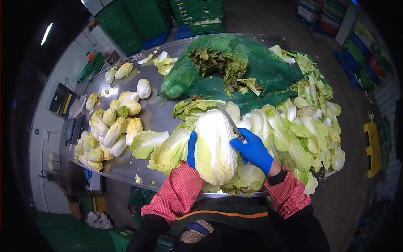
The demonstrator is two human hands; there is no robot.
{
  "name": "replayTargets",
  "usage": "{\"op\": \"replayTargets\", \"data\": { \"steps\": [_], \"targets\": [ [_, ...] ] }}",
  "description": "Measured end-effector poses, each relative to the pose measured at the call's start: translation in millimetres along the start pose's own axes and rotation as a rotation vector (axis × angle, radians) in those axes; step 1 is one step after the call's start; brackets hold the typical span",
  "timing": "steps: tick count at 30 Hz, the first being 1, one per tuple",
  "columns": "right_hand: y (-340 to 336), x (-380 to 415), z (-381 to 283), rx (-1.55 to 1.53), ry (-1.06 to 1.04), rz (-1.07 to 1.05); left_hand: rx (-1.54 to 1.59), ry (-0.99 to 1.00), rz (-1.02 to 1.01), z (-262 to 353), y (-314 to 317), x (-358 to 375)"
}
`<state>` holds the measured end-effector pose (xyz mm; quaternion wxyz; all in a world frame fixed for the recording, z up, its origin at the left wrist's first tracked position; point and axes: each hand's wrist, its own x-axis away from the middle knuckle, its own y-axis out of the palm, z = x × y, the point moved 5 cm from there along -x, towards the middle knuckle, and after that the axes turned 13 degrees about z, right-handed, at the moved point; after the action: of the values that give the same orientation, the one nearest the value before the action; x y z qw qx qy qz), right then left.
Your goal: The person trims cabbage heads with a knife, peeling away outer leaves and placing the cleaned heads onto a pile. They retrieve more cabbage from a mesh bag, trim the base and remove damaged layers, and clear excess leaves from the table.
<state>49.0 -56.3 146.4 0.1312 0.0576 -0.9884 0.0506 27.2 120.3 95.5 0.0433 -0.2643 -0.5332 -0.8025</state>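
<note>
A large pale Chinese cabbage (216, 147) is held upright over the near edge of the metal table (157, 119). My left hand (192, 150), in a blue glove, supports its left side, with most of the fingers hidden behind it. My right hand (255, 152), also gloved in blue, is closed on the handle of a knife (231, 119), whose blade lies along the cabbage's upper right side. Loose outer leaves (170, 149) lie to the left of the cabbage and beneath it. Right of my right hand spreads a big heap of leaves (298, 134).
Several small trimmed cabbages (111, 126) are piled on the table's left side. A green mesh sack (268, 71) with wilted brown leaves (222, 65) lies at the back. Beyond the table stand green crates (205, 25), and a yellow pallet (372, 149) is at the far right.
</note>
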Motion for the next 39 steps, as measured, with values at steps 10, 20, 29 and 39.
{"op": "replayTargets", "data": {
  "steps": [10, 20, 29, 39],
  "targets": [
    [-2, 6, 11, 0.593, -0.376, 0.218, -0.601, 0.261, 0.098, -2, 1, -5],
    [-4, 0, 18, 0.619, -0.288, 0.266, -1.028, 0.525, 0.089, 0, -3, -17],
    [-2, -4, 24, 0.648, -0.293, 0.294, -1.228, 0.597, 0.134, 5, 3, -19],
    [-5, -14, 20, 0.561, -0.357, 0.339, -1.092, 0.534, 0.056, 13, 8, -21]
  ]
}}
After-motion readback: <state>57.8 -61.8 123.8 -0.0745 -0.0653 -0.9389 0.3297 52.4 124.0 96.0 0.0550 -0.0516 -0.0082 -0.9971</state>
